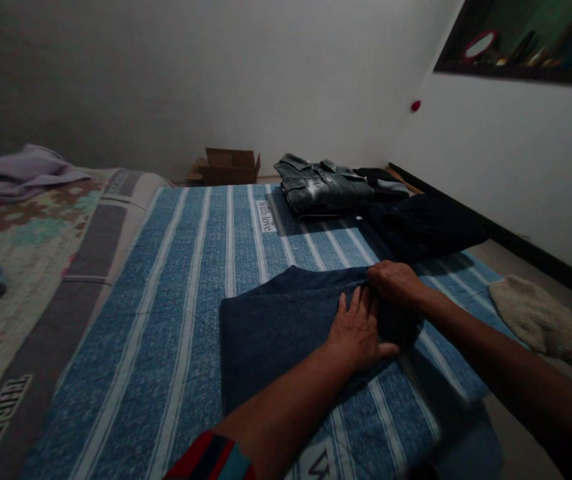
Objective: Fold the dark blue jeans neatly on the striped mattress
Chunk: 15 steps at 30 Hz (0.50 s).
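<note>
We note 1 folded dark-blue garment [276,333] on the striped bedspread [170,300]; left hand [359,331] laid flat on it (thumb out wide), right hand [396,281] pinching its far right edge.

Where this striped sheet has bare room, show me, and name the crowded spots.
Widest: the blue striped sheet between the floral bedding and the folded dark blue garment. Smaller: between that garment and the gray denim jacket. Crowded: the far right, with jacket and navy clothing, and the garment under left hand and right hand.
</note>
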Available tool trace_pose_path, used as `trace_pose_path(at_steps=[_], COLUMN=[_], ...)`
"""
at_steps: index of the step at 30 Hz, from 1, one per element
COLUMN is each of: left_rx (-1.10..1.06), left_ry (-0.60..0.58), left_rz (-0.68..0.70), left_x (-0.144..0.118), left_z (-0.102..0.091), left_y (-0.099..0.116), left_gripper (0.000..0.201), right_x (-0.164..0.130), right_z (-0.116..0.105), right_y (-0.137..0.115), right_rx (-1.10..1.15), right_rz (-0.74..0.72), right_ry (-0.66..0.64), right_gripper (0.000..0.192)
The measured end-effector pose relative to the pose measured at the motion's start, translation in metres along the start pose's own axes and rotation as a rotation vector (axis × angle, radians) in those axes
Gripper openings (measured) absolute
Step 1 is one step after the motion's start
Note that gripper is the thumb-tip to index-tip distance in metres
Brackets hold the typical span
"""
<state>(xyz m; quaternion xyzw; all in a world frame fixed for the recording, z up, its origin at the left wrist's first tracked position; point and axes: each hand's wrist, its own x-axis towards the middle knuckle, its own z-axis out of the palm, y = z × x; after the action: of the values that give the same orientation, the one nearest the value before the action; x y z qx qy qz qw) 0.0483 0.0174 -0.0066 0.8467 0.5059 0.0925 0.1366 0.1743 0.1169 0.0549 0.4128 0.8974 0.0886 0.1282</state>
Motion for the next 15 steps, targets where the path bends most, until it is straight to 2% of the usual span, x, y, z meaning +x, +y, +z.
trace_pose_path(at_steps=[15], left_rx=[0.014], left_ry=[-0.024], left_rz=[-0.029], left_x=[0.001], left_z=[-0.001], left_y=[-0.001], left_gripper=[0.098], right_x=[-0.01], right_z=[0.022], right_y=[0.0], right_rx=[0.008], right_rz=[0.004], right_ry=[0.216], right_gripper=[0.018])
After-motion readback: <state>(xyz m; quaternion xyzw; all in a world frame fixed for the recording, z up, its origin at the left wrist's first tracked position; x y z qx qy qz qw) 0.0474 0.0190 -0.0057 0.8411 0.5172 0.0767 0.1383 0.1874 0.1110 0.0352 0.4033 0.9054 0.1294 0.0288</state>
